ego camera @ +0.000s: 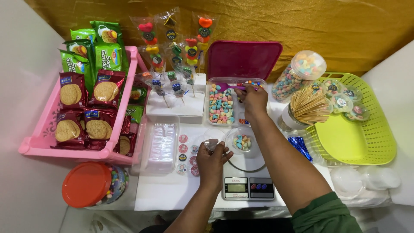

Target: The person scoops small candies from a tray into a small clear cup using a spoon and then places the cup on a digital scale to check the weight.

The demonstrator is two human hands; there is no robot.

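Pastel sweets fill the scene as a person works at a white tabletop (172, 190) set against a gold cloth backdrop; the right hand (253, 100) reaches forward over a clear tray of mixed candies (221, 107) with a magenta lid (243, 58) propped open behind it, fingers pinched around a small purple scoop (233, 86); the left hand (212, 162) is closed lightly around a small clear lid (210, 144), held just above the tabletop; between the two, a small clear cup (243, 141) partly filled with candies sits on a digital kitchen scale (248, 186); a sheet of round stickers (186, 154) lies just left of the scale, with a clear tub of plastic bags (161, 144) beside it; candy skewers (177, 51) stand in white foam blocks behind; a pink basket of biscuit packets (34, 142) fills the left side, a jar with an orange lid (86, 183) in front of it; to the right, a cup of wooden skewers (308, 108), a candy jar lying on its side (299, 73) and a lime-green basket (366, 142) holding finished sealed cups; by the look of it the portioning step is in hand, and the next move calls for a careful scoop into the cup without overshooting the weight, then the lid pressed on.
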